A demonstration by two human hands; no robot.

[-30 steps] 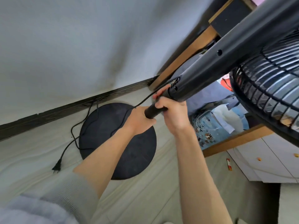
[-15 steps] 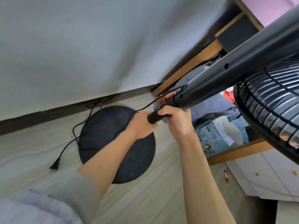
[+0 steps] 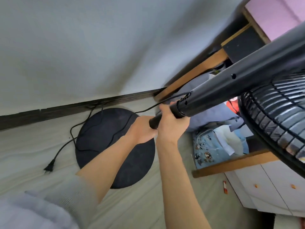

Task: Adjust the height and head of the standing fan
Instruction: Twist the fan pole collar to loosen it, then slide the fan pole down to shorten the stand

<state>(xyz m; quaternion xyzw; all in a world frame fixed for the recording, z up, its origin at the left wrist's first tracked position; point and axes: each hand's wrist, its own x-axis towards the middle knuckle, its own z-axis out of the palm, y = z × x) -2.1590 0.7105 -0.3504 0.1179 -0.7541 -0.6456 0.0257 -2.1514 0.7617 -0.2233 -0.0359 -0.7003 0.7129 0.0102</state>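
- The fan [image 3: 231,86] stands in the middle of the scene, seen from above down its black stem, close to a pale wall [image 3: 82,47].
- Its thick upper tube runs from the upper right down to a thin pole [image 3: 153,123].
- The right hand [image 3: 171,128] is clamped round the pole just under the end of the thick tube, fingers curled over it.
- The left hand [image 3: 142,129] grips the pole just below, touching the right hand; its fingers are mostly hidden.
- The grille [image 3: 277,116] fills the right edge, nearer the camera.
- The round black base [image 3: 102,138] lies on the floor [image 3: 148,204] under the hands.
- A black cord [image 3: 79,128] trails across the base to a plug [image 3: 49,166] lying loose on the floor at left.
- At the right are a wooden frame [image 3: 231,164], a blue patterned cloth [image 3: 206,151] and a white cabinet [image 3: 272,187].
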